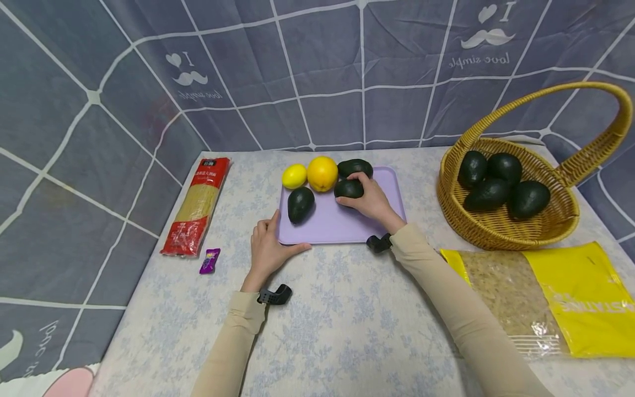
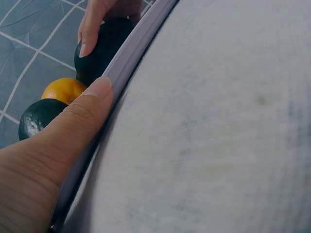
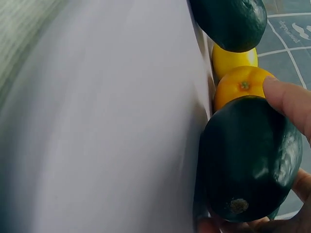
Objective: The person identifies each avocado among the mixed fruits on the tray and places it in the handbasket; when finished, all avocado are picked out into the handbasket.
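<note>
A shallow lilac tray lies on the table with several fruits on it. My right hand grips a dark green avocado, its thumb and fingers round the sides; in the right wrist view this avocado shows its stem end. Behind it lies another avocado, partly hidden. An orange, a yellow lemon and a third avocado sit to the left. At the tray's front left corner is my left hand, its straight thumb touching the rim.
At the right stands a wicker basket with a tall handle and several avocados in it. A yellow bag lies in front of it. To the left are a red pasta packet and a small purple wrapped sweet.
</note>
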The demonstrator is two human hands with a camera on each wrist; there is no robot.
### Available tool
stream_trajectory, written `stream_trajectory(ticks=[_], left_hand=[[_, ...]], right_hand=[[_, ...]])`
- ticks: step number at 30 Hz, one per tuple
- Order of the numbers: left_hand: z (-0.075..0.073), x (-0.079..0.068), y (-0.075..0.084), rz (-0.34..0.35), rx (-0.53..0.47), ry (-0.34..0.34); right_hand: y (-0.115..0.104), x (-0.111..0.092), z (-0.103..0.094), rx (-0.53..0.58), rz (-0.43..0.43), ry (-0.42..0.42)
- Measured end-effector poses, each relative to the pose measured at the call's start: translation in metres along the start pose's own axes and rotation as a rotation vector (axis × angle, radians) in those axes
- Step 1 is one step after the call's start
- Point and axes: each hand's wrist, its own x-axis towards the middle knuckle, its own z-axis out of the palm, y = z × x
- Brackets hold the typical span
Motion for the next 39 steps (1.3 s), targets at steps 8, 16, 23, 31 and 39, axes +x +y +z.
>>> stream_trajectory(ticks=[8,16,23,31,39], left_hand=[[0.0,0.0,0.0,0.001,-0.006,0.002],[-0.001,0.0,0.0,-0.004,0.002,-0.005],[-0.001,0.0,0.0,-0.01,0.001,-0.007],[0.0,0.001,0.0,-0.011,0.007,-0.007],[-0.001,-0.001,0.001,-0.012,0.0,-0.007]], right_hand=[[0.001,-0.003,0.0,0.022,0.009,-0.021],[0.0,-0.006,-0.001,0.021,0.003,-0.03],[0.001,-0.008,-0.001,0.03,0.01,-0.032],[-0.002,-0.015,-0.007,0.012,0.055,-0.092],[-0.002,-0.02,-0.01,-0.029,0.061,-0.14]])
